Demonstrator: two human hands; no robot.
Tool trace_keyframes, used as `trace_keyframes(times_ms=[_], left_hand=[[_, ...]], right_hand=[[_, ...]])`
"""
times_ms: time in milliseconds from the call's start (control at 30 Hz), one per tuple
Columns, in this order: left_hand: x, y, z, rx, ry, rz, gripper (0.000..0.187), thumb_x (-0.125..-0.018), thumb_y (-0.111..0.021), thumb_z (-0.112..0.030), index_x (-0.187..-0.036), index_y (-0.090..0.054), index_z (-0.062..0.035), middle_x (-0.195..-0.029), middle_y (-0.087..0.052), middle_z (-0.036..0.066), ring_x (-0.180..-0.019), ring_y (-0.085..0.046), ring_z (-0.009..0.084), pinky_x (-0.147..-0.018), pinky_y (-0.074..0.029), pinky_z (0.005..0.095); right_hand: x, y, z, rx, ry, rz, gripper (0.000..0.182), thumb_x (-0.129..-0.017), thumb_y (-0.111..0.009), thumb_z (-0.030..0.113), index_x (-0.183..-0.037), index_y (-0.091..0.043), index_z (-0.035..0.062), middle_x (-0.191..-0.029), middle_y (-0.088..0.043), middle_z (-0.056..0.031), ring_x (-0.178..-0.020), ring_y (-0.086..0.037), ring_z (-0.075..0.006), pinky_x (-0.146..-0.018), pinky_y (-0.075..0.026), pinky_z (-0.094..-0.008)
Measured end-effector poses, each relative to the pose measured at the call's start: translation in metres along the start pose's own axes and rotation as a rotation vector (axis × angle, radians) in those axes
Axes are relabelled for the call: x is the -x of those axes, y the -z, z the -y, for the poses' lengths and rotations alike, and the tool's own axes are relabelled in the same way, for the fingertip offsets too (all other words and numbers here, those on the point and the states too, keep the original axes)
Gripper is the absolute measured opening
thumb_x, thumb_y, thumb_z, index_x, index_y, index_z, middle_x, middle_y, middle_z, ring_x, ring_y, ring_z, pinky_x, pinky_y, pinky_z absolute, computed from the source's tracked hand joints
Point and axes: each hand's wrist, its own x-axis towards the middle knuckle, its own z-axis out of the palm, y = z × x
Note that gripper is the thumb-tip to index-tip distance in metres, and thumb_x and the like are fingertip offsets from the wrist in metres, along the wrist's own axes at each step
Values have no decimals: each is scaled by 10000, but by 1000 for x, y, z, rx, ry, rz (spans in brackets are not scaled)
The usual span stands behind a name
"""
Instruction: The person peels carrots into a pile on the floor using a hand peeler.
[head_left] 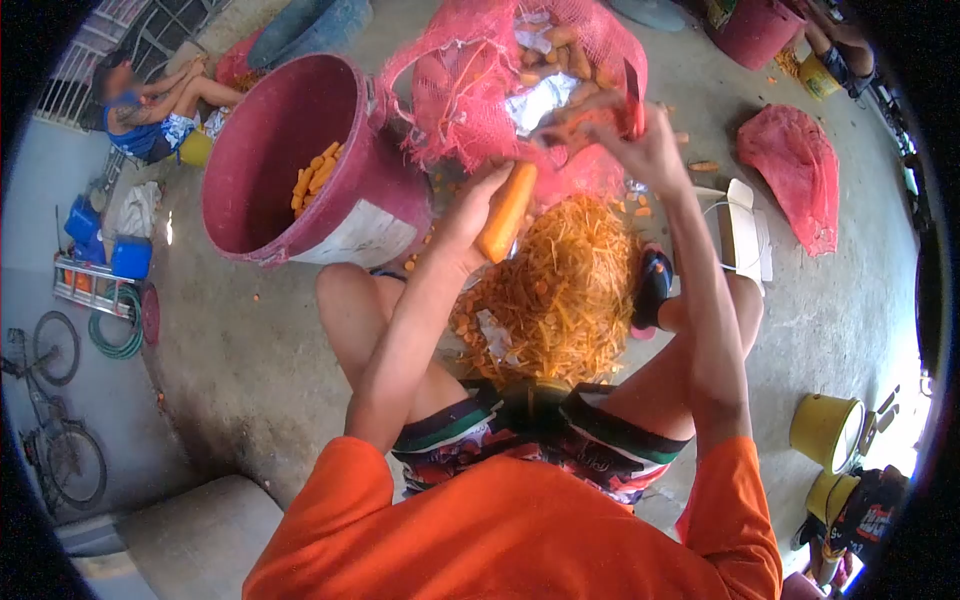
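Observation:
My left hand point(470, 215) is closed around a peeled orange carrot point(508, 213), held over a heap of carrot peelings point(565, 290) between my feet. To the right and higher up, my right hand point(645, 150) grips a red-handled tool point(633, 100); motion blur hides whether it is a peeler or a knife. The two hands are apart. Beyond them a pink mesh sack point(450, 95) gapes, showing unpeeled carrots point(565, 55) and crumpled paper. At my left stands a large red tub point(285, 150) with several peeled carrots point(318, 180) inside.
An empty-looking red sack point(795, 165) lies on the concrete floor to the right, near an open cardboard box point(735, 235). Yellow buckets point(828, 430) stand farther right. Another person point(150, 110) sits at the upper left; a bicycle point(60, 420) leans by the left wall.

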Motion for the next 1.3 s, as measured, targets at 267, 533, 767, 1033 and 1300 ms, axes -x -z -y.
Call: trace_keyframes(times_ms=[267, 533, 767, 1033, 1300], left_hand=[[1, -7, 1, -106, -14, -124, 252, -1040, -569, -270, -1202, -573, -77, -1086, -662, 58, -927, -679, 182, -756, -592, 332], [0, -22, 8, -151, -158, -212, 249, -1027, -592, -299, -1151, -594, -83, -1004, -670, 69, -793, -669, 159, -634, -575, 298], [4, -27, -6, 11, -67, -275, 362, -990, -644, -387, -1111, -602, -48, -817, -622, 68, -658, -616, 143, -533, -526, 249], [0, 1, -7, 82, -47, -253, 358, -978, -675, -381, -1112, -597, -58, -878, -612, 57, -750, -635, 138, -547, -529, 252], [1, -7, -11, 144, -91, -235, 319, -990, -644, -335, -1111, -602, -43, -868, -624, 67, -747, -643, 154, -555, -533, 258]], right_hand=[[-3, 6, 3, 4, -30, 20, 241, -830, -794, 85, -1056, -730, 34, -977, -746, -89, -825, -670, -161, -766, -542, -352], [9, -6, 16, -15, -50, 28, 227, -859, -760, 76, -1081, -720, 50, -960, -747, -122, -857, -715, -183, -749, -568, -337], [16, -16, 46, 66, 277, 119, 140, -834, -746, 46, -963, -702, 16, -915, -732, -117, -867, -685, -161, -781, -531, -332], [19, -14, 51, -39, 66, 98, 276, -926, -692, 64, -1194, -640, 27, -984, -682, -154, -908, -655, -184, -829, -510, -335], [20, -11, 21, 204, 76, -5, 357, -924, -699, 68, -1269, -607, 52, -946, -672, -108, -811, -626, -166, -746, -522, -346]])
